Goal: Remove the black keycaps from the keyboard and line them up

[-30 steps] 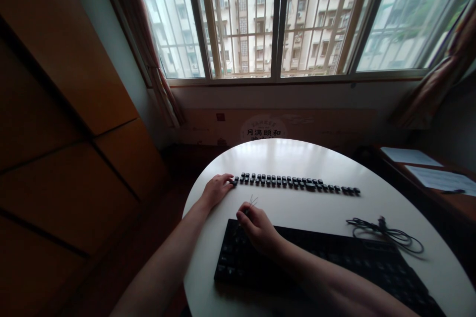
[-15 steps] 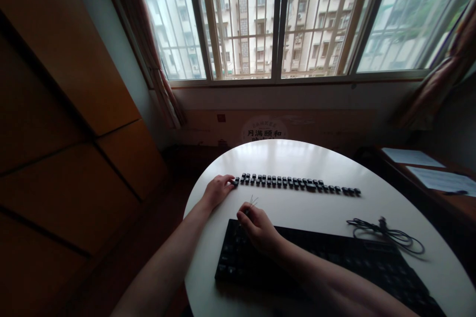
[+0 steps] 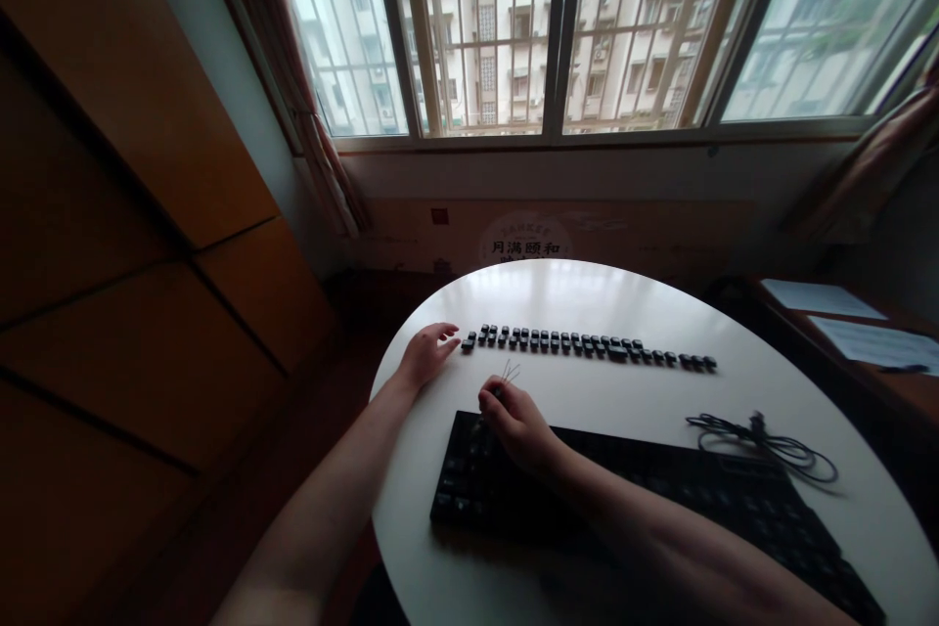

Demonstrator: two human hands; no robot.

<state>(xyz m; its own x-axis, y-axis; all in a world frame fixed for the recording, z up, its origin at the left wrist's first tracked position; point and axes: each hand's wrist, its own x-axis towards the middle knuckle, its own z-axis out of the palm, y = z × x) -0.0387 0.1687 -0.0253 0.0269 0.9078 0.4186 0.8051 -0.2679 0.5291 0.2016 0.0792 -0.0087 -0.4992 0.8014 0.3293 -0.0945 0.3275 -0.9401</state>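
My left hand [image 3: 429, 353] is open beside the leftmost black keycap [image 3: 468, 342], its fingertips just apart from it. From that keycap, two rows of loose keycaps [image 3: 564, 343] run to the right across the white table. My right hand [image 3: 517, 423] is closed round a wire keycap puller [image 3: 509, 372], whose thin prongs point up and away from me; its handle is mostly hidden in the fist. Under this hand and forearm lies a black keyboard [image 3: 660, 450], its far left part in shadow.
A coiled black cable [image 3: 770, 450] lies behind the keyboard's right part on the round white table [image 3: 411, 548]. Papers [image 3: 872, 342] and a pen rest on a brown surface at right. Wooden cabinets [image 3: 110, 313] stand at left, a barred window ahead.
My left hand has drawn back slightly left and let go of the end keycap, which stays in the row. My right hand keeps the puller over the keyboard. The view has tilted slightly down.
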